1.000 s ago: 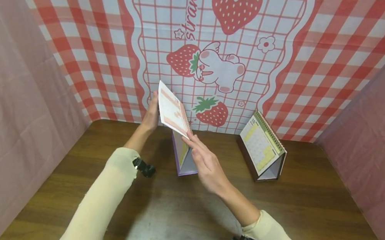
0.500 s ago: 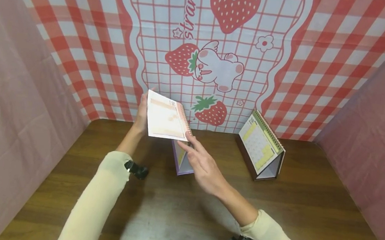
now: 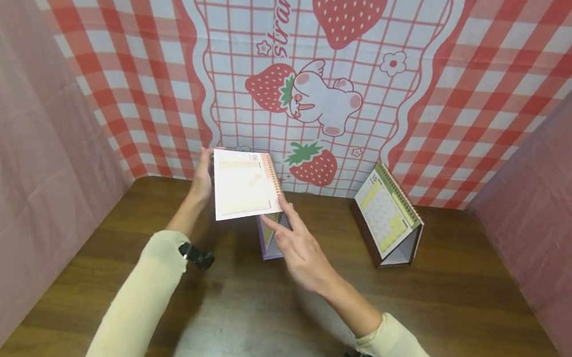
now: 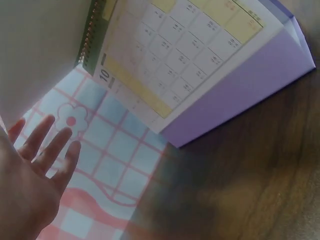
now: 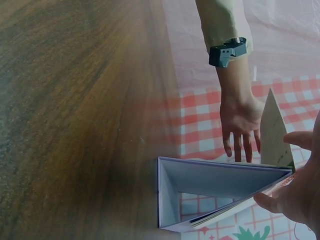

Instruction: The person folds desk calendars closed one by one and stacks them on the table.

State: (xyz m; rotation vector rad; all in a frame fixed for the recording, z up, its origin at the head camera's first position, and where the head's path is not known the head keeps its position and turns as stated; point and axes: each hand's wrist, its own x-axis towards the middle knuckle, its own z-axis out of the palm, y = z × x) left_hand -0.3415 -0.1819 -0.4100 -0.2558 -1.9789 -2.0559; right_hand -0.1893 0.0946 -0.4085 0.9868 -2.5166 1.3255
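A purple-based desk calendar [image 4: 225,95] stands on the table, its triangular open end showing in the right wrist view. One page [image 3: 244,183], marked 06, is lifted out to the left from the spiral binding [image 3: 274,176]. My left hand [image 3: 203,177] is at the raised page's left edge, partly behind it. In the left wrist view its fingers are spread and fairly straight. My right hand [image 3: 304,255] straddles the calendar's near top corner, a finger or thumb on each side. Much of the calendar body is hidden under the page in the head view.
A second desk calendar [image 3: 388,214] with a green top strip and dark base stands to the right on the wooden table [image 3: 447,326]. A strawberry-print cloth [image 3: 383,32] hangs behind. Pink cloth walls [image 3: 35,148] close both sides.
The raised page has swung down and to the left, so its face is more visible. My left hand has moved left and lower with it; the right hand stays at the binding.
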